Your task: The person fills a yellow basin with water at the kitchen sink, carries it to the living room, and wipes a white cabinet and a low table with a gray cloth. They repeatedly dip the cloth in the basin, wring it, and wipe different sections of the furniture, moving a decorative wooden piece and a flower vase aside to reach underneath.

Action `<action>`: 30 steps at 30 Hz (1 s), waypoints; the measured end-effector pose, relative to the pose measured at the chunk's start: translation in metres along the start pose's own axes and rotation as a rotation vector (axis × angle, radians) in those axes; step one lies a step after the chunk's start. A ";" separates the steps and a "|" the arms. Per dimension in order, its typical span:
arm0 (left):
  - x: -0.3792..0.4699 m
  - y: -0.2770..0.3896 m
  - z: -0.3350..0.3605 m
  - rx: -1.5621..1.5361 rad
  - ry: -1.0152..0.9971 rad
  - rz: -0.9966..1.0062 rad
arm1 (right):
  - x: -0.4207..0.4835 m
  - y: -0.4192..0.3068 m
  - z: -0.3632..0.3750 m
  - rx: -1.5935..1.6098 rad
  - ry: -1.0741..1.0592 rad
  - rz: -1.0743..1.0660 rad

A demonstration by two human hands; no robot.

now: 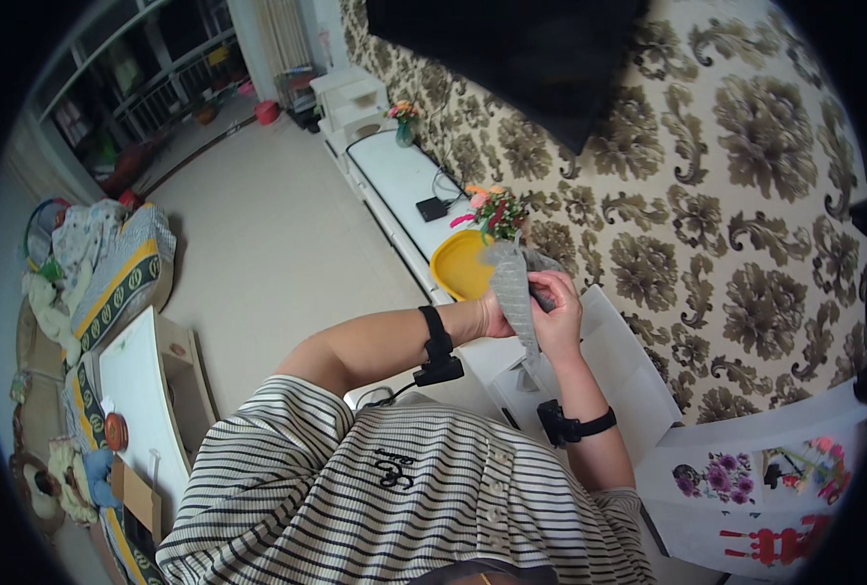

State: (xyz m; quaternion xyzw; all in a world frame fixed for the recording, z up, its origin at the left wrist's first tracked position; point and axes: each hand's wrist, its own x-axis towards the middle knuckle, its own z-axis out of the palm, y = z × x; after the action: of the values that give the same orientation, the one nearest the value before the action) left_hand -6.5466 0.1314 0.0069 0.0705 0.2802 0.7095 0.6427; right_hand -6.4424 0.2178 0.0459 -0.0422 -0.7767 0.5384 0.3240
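Note:
Grey striped cloth (512, 292) is bunched between my hands above the white cabinet. My right hand (559, 311) pinches it with bent fingers. Against the cloth's other side is my left hand (499, 318); the cloth covers its fingers, so its grip cannot be told. A yellow plastic basin (461, 263) stands on the cabinet, just beyond my left hand. Black straps with small black devices are on both of my forearms.
The long white TV cabinet (389, 183) bears a black box (432, 209) and artificial flowers (495, 212). A black television (521, 58) hangs above. Behind my right arm is a white open compartment (623, 365). At left are a white table (137, 365), a cardboard box (137, 497) and a sofa (35, 351).

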 end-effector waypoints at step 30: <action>-0.154 0.298 -0.336 0.351 0.570 0.008 | 0.139 0.145 0.464 1.541 0.000 1.034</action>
State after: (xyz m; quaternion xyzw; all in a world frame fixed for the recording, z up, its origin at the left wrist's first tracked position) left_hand -6.9361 -0.1235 -0.0879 -0.0200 0.5664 0.6440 0.5138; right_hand -6.8475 -0.0398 -0.1137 -0.1567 -0.0890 0.9835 -0.0178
